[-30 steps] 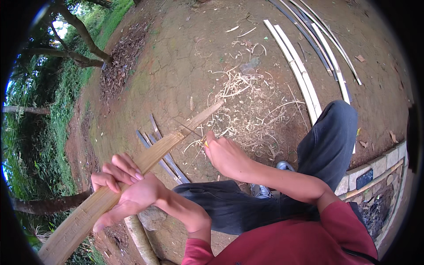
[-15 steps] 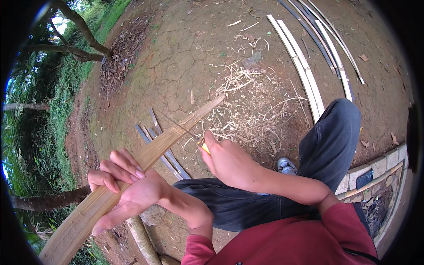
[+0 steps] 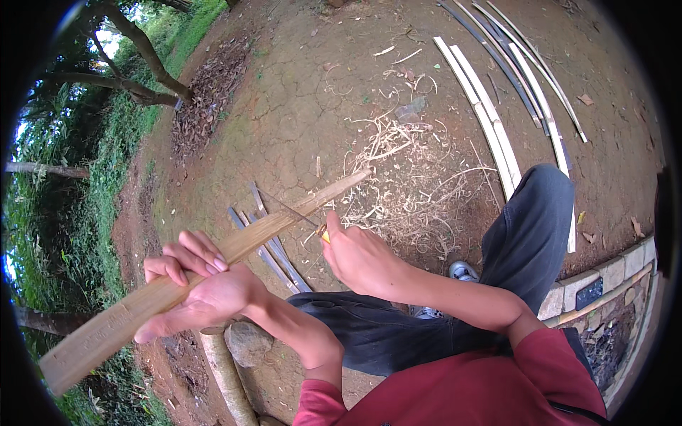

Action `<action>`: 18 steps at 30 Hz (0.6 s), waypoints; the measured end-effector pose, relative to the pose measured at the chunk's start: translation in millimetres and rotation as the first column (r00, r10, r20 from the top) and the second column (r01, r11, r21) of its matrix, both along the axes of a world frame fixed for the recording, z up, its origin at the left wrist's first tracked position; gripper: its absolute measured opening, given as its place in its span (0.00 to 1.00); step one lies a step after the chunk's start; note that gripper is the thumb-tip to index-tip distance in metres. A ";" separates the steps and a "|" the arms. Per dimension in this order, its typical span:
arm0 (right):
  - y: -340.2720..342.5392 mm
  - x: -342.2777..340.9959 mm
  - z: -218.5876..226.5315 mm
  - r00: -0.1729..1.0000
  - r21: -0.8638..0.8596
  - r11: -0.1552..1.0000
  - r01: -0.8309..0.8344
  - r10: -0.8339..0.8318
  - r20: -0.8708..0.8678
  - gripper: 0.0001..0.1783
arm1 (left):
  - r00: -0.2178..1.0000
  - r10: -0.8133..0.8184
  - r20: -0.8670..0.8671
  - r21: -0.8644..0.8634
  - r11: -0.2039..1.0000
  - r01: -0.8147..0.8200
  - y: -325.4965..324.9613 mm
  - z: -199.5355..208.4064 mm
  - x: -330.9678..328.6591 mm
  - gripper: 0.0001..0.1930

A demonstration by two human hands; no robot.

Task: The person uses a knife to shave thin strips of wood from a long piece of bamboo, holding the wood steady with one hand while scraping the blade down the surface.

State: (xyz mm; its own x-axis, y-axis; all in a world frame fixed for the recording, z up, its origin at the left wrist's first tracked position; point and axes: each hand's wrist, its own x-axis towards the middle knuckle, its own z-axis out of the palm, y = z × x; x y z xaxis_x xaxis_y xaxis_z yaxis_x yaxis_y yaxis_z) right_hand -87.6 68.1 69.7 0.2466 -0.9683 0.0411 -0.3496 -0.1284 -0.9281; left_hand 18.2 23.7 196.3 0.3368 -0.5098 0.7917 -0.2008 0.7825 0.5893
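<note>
A long, flat wooden slat [image 3: 121,321] slants across in front of me, narrowing to a pointed far end above the ground. My left hand [image 3: 220,292] is closed round its middle, with the fingers over the top and the thumb along the lower side. My right hand [image 3: 366,264] grips a knife [image 3: 288,207] by its yellow handle, most of which the fingers hide. The thin, dark blade lies across the slat's narrower part, and its tip sticks out beyond the far side.
Curled wood shavings [image 3: 398,192] litter the ground ahead. Pale long strips [image 3: 490,117] and dark strips [image 3: 508,60] lie at the right, with shorter dark strips [image 3: 273,252] below the slat. A log [image 3: 226,376] and a stone [image 3: 249,343] are near my left arm. A block kerb [image 3: 611,273] runs at right.
The slat has tilted flatter: its near end has risen and its tip sits slightly lower. Both hands keep their grips, and the blade remains across the slat. The whole view has shifted a little.
</note>
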 end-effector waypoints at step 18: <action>1.2 -18.1 7.7 1.000 0.044 0.999 -0.018 0.019 -0.010 0.13 | 0.988 -0.150 0.028 0.055 0.987 0.148 -7.0 7.4 -16.2 0.39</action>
State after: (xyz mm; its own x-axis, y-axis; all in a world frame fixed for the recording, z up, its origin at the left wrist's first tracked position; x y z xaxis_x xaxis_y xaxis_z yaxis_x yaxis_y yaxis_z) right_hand -105.7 69.3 77.5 0.2647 -0.9643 -0.0039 -0.3569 -0.0942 -0.9294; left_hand 2.0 16.7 203.7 0.2286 -0.5940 0.7713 -0.1036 0.7730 0.6259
